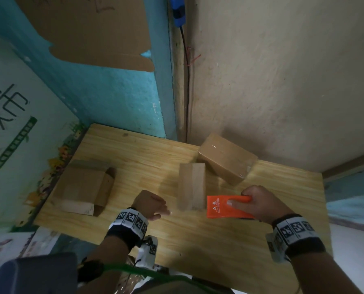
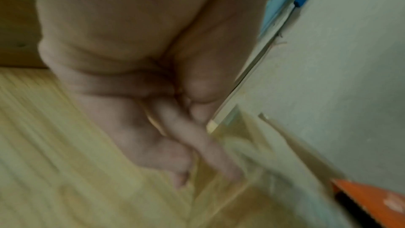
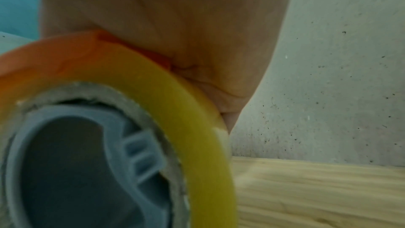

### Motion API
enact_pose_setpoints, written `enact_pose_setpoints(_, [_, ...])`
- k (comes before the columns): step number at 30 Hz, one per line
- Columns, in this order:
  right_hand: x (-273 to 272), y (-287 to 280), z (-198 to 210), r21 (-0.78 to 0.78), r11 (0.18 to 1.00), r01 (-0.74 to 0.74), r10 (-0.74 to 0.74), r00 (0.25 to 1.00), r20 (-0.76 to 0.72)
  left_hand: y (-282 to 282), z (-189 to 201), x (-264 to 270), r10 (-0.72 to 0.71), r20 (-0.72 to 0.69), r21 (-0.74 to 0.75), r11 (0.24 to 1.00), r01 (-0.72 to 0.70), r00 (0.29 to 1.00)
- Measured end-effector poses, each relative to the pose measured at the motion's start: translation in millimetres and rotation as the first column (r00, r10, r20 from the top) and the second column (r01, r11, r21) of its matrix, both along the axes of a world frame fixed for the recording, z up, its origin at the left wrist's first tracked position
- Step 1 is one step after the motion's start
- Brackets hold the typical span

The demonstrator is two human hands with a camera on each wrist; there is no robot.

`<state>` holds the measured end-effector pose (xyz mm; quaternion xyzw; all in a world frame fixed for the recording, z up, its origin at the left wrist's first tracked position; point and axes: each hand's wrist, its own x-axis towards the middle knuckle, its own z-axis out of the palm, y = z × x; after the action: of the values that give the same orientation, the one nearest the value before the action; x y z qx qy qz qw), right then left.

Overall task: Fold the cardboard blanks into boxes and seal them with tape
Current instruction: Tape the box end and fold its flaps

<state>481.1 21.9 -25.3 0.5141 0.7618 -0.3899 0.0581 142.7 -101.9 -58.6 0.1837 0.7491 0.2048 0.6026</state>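
A folded cardboard box (image 1: 191, 186) stands in the middle of the wooden table (image 1: 198, 247), its two top flaps meeting in a seam. My right hand (image 1: 240, 201) grips an orange tape dispenser (image 1: 224, 207) just right of the box's near end. In the right wrist view the yellowish tape roll (image 3: 175, 110) sits on a grey hub (image 3: 87, 162). My left hand (image 1: 163, 210) hovers just left of the box with fingers loosely bent and holds nothing; its fingers (image 2: 197, 141) point down at the tabletop. A half-folded blank (image 1: 81, 187) lies at the left.
A box wrapped in shiny tape (image 1: 226, 159) sits tilted at the back right, behind the middle box and against the beige wall (image 1: 283, 81). A large cardboard sheet (image 1: 87, 28) hangs on the teal wall. A black cable (image 1: 186, 92) runs down the corner.
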Motion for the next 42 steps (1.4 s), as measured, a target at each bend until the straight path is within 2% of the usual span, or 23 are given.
enact_pose_setpoints(3, [6.0, 1.5, -5.7, 0.032, 0.999, 0.033, -0.033, 0.999, 0.000, -5.8, -22.1, -4.4, -0.030, -0.071, -0.017, 0.999, 0.028, 0.997])
enact_pose_setpoints(5, [11.2, 1.7, -8.3, 0.020, 0.999, 0.044, -0.044, 0.999, -0.015, -9.5, -32.7, -4.9, 0.013, -0.089, -0.016, 1.000, -0.014, 0.996])
enact_pose_setpoints(7, [13.0, 1.3, -9.3, 0.005, 0.999, 0.047, -0.046, 0.999, -0.016, -8.8, -36.1, -0.3, 0.043, -0.175, 0.048, 0.998, -0.035, 0.984])
enact_pose_setpoints(10, [8.3, 0.3, -6.8, -0.017, 0.999, 0.049, -0.049, 0.999, -0.002, -0.1, -20.5, 6.9, -0.081, -0.435, 0.151, 0.975, 0.161, 0.897])
enact_pose_setpoints(11, [6.1, -0.1, -6.6, -0.019, 0.999, 0.048, -0.048, 0.999, 0.001, 3.7, -13.8, 10.8, -0.078, -0.465, 0.204, 0.960, 0.192, 0.882])
enact_pose_setpoints(14, [-0.1, -2.7, -5.9, -0.030, 0.999, 0.034, -0.034, 0.999, -0.010, 14.9, 1.1, 20.5, -0.010, -0.400, 0.379, 0.909, 0.175, 0.916])
enact_pose_setpoints(16, [-3.9, -4.0, -6.3, -0.045, 0.999, 0.027, -0.028, 1.000, -0.014, 20.5, 1.5, 26.2, -0.015, -0.339, 0.405, 0.900, 0.161, 0.941])
enact_pose_setpoints(20, [-9.4, -6.8, -8.9, -0.037, 0.999, 0.014, -0.016, 0.999, -0.038, 30.2, -14.0, 32.8, 0.025, -0.134, 0.240, 0.971, 0.008, 0.991])
enact_pose_setpoints(23, [-9.6, -8.4, -10.4, -0.018, 1.000, 0.009, -0.010, 0.999, -0.052, 29.5, -24.3, 31.7, -0.135, -0.179, 0.083, 0.985, 0.152, 0.975])
enact_pose_setpoints(25, [-9.4, -9.7, -10.1, -0.018, 1.000, 0.006, -0.006, 0.999, -0.038, 27.2, -35.2, 27.6, -0.012, -0.128, 0.102, 0.994, 0.026, 0.992])
enact_pose_setpoints(26, [-9.3, -10.5, -10.0, -0.021, 1.000, 0.007, -0.008, 1.000, -0.027, 24.5, -40.2, 23.6, 0.006, -0.181, 0.139, 0.990, 0.020, 0.983])
enact_pose_setpoints(29, [-8.9, -12.7, -11.2, -0.027, 0.999, 0.017, -0.018, 1.000, -0.017, 24.6, -25.7, 24.2, -0.014, -0.477, 0.259, 0.953, 0.155, 0.879])
enact_pose_setpoints(31, [-9.4, -13.8, -11.0, -0.026, 0.999, 0.029, -0.029, 0.999, -0.024, 27.9, -6.3, 36.8, -0.032, -0.584, 0.389, 0.866, 0.314, 0.811])
enact_pose_setpoints(32, [-10.9, -15.2, -10.2, -0.032, 0.999, 0.033, -0.034, 0.999, -0.035, 29.7, 3.9, 45.7, -0.088, -0.658, 0.410, 0.791, 0.454, 0.748])
enact_pose_setpoints(34, [-19.0, -19.0, -9.1, -0.034, 0.999, 0.021, -0.022, 0.999, -0.048, 31.4, 7.2, 63.7, -0.241, -0.781, 0.348, 0.598, 0.722, 0.576])
enact_pose_setpoints(35, [-24.8, -21.5, -8.7, -0.034, 0.999, 0.008, -0.010, 0.999, -0.049, 32.0, 1.7, 70.1, -0.303, -0.814, 0.295, 0.519, 0.802, 0.496])
enact_pose_setpoints(36, [-30.5, -23.7, -9.2, -0.042, 0.999, -0.002, 0.000, 0.999, -0.049, 32.6, -6.6, 72.0, -0.350, -0.835, 0.234, 0.472, 0.850, 0.424])
enact_pose_setpoints(39, [-35.8, -26.1, -12.3, -0.085, 0.996, 0.012, -0.018, 0.998, -0.067, 32.4, -23.5, 66.1, -0.408, -0.881, 0.067, 0.392, 0.918, 0.238])
enact_pose_setpoints(40, [-32.5, -25.2, -12.8, -0.128, 0.991, 0.039, -0.050, 0.995, -0.086, 32.6, -24.6, 64.6, -0.422, -0.884, 0.035, 0.372, 0.927, 0.203])
enact_pose_setpoints(42, [-21.6, -24.8, -15.3, -0.233, 0.967, 0.101, -0.133, 0.983, -0.127, 33.3, -24.4, 65.8, -0.441, -0.880, 0.008, 0.355, 0.935, 0.176])
